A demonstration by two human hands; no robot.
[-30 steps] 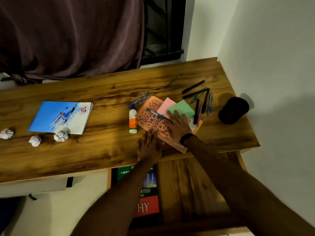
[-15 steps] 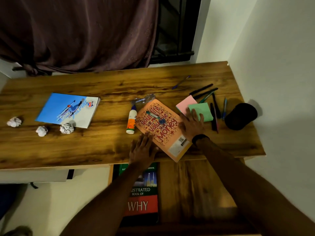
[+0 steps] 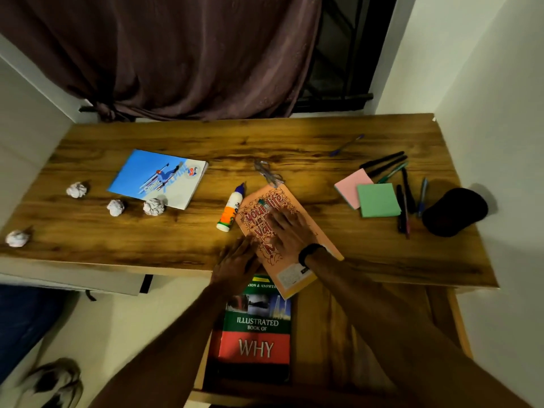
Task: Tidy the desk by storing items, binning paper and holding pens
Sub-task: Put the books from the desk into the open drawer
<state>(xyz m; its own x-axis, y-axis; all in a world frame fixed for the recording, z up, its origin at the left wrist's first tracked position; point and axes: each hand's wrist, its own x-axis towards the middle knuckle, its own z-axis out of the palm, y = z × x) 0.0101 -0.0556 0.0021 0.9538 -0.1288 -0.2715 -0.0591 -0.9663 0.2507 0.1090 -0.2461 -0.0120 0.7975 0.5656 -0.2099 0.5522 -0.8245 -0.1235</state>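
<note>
Two hands on the orange book (image 3: 290,231) at the desk's (image 3: 382,260) near edge. Right hand (image 3: 290,231) flat on the cover, fingers straight and spread, black band on the wrist. Left hand (image 3: 238,262) flat at the book's left edge, fingers straight, blurred. Book's near corner overhangs the desk edge, above an open drawer (image 3: 338,319) holding a green-and-red book (image 3: 254,334) titled "Illustrated Book of Why". Glue bottle (image 3: 231,210) lies just left of the orange book. Four crumpled paper balls (image 3: 153,206) spread along the left side. Blue notebook (image 3: 159,178) behind them. Pink sticky pad (image 3: 350,185) partly under a green sticky pad (image 3: 378,200) on the right. Several pens (image 3: 407,195) beside the pads, near a black pen cup (image 3: 454,212) lying on its side. One blue pen (image 3: 346,145) farther back, apart. Clear scissors-like item (image 3: 266,172) behind the orange book, too blurred to tell.
</note>
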